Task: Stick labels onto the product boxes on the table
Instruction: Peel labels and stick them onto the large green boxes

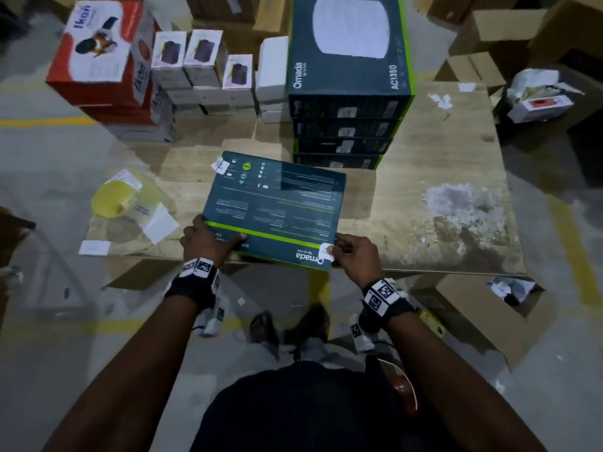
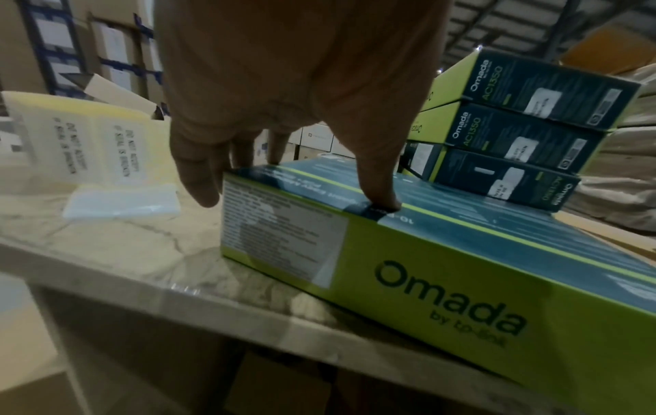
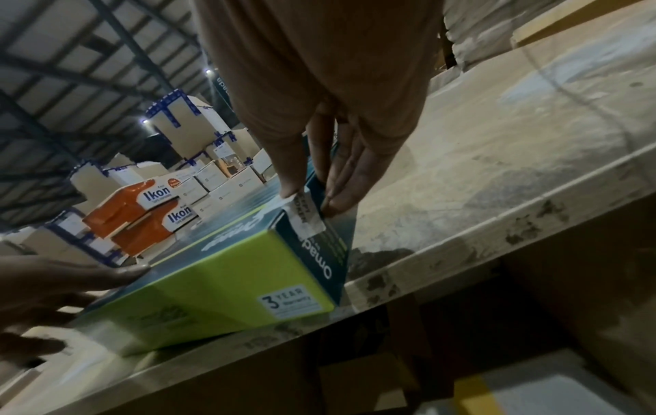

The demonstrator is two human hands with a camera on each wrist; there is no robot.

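Warehouse floor, dim; worn wooden surface (image 1: 440, 151) ringed by cartons. Right hand (image 1: 354, 256), thumb and fingers together, presses a white label (image 1: 327, 251) folded over the near right corner of the flat Omada box (image 1: 274, 203), which lies at the surface's near edge. Left hand (image 1: 208, 238) grips the box's near left corner, thumb on top.

Risk: the box overhangs the near edge slightly, so hard pressing could tip or slide it; a label folded over an edge may wrinkle or lift.

Outward: yellow label roll (image 1: 109, 199) to the left, stack of Omada boxes (image 1: 346, 102) beyond. Open carton (image 1: 489, 308) near right on the floor holds crumpled wrapping; exact contents unclear.
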